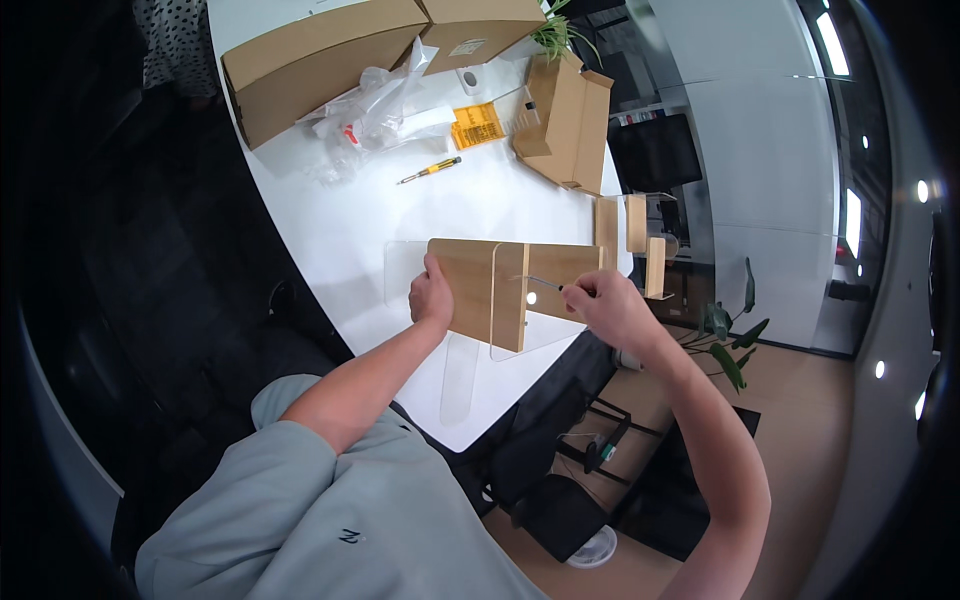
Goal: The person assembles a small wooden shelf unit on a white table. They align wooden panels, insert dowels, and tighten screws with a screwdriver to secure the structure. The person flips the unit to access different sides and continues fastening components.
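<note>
My left hand (430, 298) grips the left edge of a light wooden board (462, 285), which stands tilted on the white table. A clear acrylic panel (508, 340) with rounded corners lies against the board's right part. A second wooden board (566, 270) extends to the right behind it. My right hand (612, 310) is closed around a thin metal-shafted tool (543, 281) with a dark end; its exact kind is unclear. The shaft points left, its tip near the acrylic panel and the first board's right edge.
A yellow screwdriver (430, 171) lies farther back on the white table (350, 215), near crumpled clear plastic (385, 110) and an orange printed sheet (477, 126). Cardboard boxes (565, 125) stand along the back. A clear strip (459, 380) lies near the front corner. A black chair (560, 515) stands below.
</note>
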The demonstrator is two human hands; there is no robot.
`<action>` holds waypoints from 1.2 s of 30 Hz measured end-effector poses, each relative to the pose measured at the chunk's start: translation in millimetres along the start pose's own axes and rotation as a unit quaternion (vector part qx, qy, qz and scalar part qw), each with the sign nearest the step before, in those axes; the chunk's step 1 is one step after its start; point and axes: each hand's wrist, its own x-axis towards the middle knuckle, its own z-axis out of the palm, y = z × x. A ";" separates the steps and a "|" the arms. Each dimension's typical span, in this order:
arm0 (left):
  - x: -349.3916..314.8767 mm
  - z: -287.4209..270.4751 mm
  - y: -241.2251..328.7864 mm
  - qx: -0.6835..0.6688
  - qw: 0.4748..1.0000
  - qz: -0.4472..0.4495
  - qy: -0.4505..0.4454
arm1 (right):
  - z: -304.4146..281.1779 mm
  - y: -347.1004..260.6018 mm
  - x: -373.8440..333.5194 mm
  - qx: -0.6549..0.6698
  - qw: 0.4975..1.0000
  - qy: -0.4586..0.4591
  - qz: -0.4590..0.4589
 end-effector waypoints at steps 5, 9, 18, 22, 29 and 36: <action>-0.1 0.0 0.7 0.005 1.000 0.017 -0.005 | 1.7 -5.2 -18.1 -0.299 0.918 0.139 -0.223; -1.2 2.0 3.7 0.006 1.000 0.007 0.000 | -6.4 7.1 -14.4 -0.403 0.819 0.167 -0.372; -5.3 -1.0 2.7 0.026 1.000 0.010 0.004 | 5.7 4.7 -1.3 0.046 0.998 0.006 0.049; -5.9 2.8 -0.5 0.000 1.000 0.009 -0.002 | -8.4 4.8 3.8 0.114 0.984 -0.061 0.125; -2.7 4.5 3.4 -0.004 1.000 0.015 -0.005 | 1.0 1.9 -18.4 -0.309 0.905 0.148 -0.252; -6.3 4.6 5.0 0.009 1.000 0.013 0.001 | -1.5 8.6 -15.6 -0.398 0.836 0.178 -0.334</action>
